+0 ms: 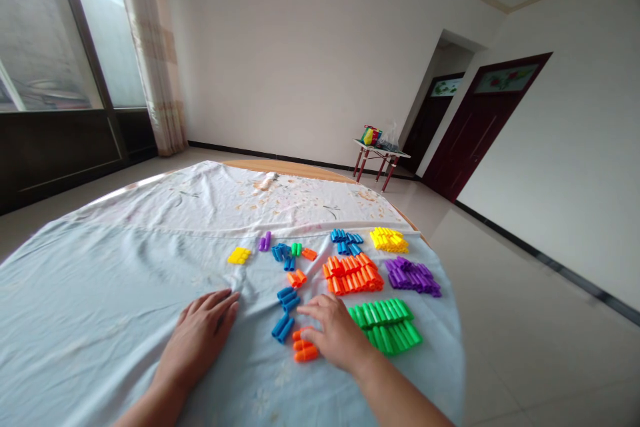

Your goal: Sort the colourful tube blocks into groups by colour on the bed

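My left hand (203,330) lies flat on the light blue cloth, fingers stretched out, with nothing in it. Over the near group of orange plastic tubes (306,352) is my right hand (333,330), its index finger and thumb apart. The thumb is over these tubes; whether it touches them I cannot tell. Just left of its fingertips lie small groups of blue tubes (283,328). Stacked green tubes (393,337) sit to the right of this hand, partly behind it. Beyond it rests a larger stack of orange tubes (353,275).
Purple tubes (413,277), yellow tubes (389,240) and more blue tubes (346,240) lie farther right. Small yellow (239,255), purple (265,241) and green (297,249) groups are ahead. The cloth-covered round table (285,167) has a wooden far edge. A small side table (383,149) holds bags.
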Motion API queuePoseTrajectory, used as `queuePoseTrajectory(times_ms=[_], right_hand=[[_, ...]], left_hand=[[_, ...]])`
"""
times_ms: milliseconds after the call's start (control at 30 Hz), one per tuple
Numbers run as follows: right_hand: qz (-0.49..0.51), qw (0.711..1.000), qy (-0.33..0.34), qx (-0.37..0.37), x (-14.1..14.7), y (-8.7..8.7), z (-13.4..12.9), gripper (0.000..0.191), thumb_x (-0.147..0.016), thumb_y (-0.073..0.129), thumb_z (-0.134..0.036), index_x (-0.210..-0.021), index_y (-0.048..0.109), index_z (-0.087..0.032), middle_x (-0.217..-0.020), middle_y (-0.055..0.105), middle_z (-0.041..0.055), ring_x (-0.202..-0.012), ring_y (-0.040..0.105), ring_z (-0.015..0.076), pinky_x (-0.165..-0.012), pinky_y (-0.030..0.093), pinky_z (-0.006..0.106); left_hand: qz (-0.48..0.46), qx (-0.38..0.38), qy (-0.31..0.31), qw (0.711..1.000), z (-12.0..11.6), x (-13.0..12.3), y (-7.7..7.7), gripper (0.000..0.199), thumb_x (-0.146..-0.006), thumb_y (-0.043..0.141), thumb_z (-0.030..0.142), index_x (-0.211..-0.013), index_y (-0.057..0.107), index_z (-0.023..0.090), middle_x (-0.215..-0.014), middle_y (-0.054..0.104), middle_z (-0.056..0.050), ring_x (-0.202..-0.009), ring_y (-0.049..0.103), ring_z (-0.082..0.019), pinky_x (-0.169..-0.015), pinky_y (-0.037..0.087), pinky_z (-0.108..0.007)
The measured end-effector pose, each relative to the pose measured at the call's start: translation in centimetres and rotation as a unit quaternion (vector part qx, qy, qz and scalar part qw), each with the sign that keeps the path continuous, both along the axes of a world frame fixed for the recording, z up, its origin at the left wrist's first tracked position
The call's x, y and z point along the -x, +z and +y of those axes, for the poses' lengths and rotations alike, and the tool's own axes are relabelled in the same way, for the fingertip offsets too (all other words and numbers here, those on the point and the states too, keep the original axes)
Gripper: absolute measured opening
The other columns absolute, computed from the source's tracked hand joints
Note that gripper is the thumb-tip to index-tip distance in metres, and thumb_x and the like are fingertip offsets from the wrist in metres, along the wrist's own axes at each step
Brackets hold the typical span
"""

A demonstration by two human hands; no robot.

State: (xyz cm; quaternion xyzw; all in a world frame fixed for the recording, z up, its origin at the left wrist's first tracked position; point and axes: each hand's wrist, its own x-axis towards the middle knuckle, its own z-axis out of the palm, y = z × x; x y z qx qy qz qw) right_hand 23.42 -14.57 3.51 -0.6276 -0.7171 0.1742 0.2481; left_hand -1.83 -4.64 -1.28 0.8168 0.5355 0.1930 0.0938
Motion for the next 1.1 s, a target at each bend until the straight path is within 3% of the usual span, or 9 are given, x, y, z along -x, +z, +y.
queuePoseTrajectory(times_ms=[200,333,433,633,733,867,1100], right_hand=[[-0.013,0.994,-0.08,-0.071,1.1,-0.4,4.9,0.033,-0.075,0.064,-0.022,-0.108,0.065,-0.025,-0.103,0.062,0.0053,-0.103,0.051,0.0206,-0.093,0.038,0.031],[-0.025,0.99,-0.128,-0.047,2.1,-1.2,7.5,0.028,-0.072,0.067,-0.028,-0.1,0.068,-0.025,-0.101,0.064,0.0063,-0.101,0.053,0.0236,-0.091,0.04,0.033],[-0.021,0.99,-0.136,-0.034,2.0,-1.5,8.3,0.021,-0.077,0.06,-0.019,-0.096,0.069,-0.022,-0.098,0.066,0.0079,-0.1,0.055,0.0228,-0.089,0.041,0.032],[0.015,0.987,-0.155,-0.031,0.7,-1.4,6.9,0.033,-0.086,0.042,-0.018,-0.113,0.062,-0.018,-0.105,0.068,0.0068,-0.097,0.061,0.0155,-0.086,0.043,0.023],[0.026,0.986,-0.165,-0.018,0.3,-1.5,5.4,0.033,-0.087,0.04,-0.021,-0.111,0.062,-0.017,-0.101,0.07,0.0062,-0.093,0.064,0.0138,-0.081,0.045,0.019],[0.017,0.986,-0.166,-0.011,-0.1,-1.7,4.0,0.03,-0.086,0.042,-0.02,-0.1,0.068,-0.017,-0.095,0.071,0.0083,-0.092,0.064,0.0174,-0.082,0.045,0.024],[0.011,0.99,-0.138,-0.039,0.1,-1.6,3.1,0.033,-0.079,0.055,-0.023,-0.111,0.064,-0.019,-0.106,0.065,0.0081,-0.105,0.055,0.0204,-0.094,0.039,0.029]], left_hand=[[-0.01,-0.003,-0.002,1.0,0.1,0.1,0.0,0.043,-0.085,0.034,0.05,-0.111,0.062,0.033,-0.121,0.061,0.0,-0.115,0.049,-0.023,-0.099,0.036,-0.041],[-0.006,0.01,0.004,1.0,0.0,0.1,0.2,0.044,-0.085,0.032,0.051,-0.112,0.061,0.034,-0.122,0.061,0.0,-0.117,0.048,-0.023,-0.099,0.035,-0.041],[0.001,0.016,0.005,1.0,-0.1,0.0,0.4,0.044,-0.085,0.031,0.05,-0.113,0.061,0.033,-0.122,0.061,0.001,-0.117,0.048,-0.023,-0.099,0.036,-0.041],[-0.002,0.01,0.004,1.0,0.0,0.1,0.3,0.044,-0.084,0.032,0.052,-0.112,0.061,0.035,-0.121,0.061,0.002,-0.117,0.049,-0.023,-0.099,0.036,-0.041],[-0.009,0.005,0.0,1.0,0.0,0.1,0.2,0.043,-0.084,0.033,0.051,-0.112,0.061,0.035,-0.121,0.061,0.002,-0.116,0.049,-0.022,-0.099,0.036,-0.04],[-0.01,-0.001,0.001,1.0,-0.1,0.0,0.3,0.042,-0.085,0.033,0.05,-0.111,0.062,0.033,-0.12,0.062,0.0,-0.115,0.05,-0.023,-0.098,0.037,-0.041],[0.006,0.003,0.001,1.0,0.0,0.1,0.1,0.044,-0.085,0.031,0.05,-0.112,0.062,0.032,-0.123,0.06,0.001,-0.117,0.049,-0.022,-0.099,0.036,-0.04]])
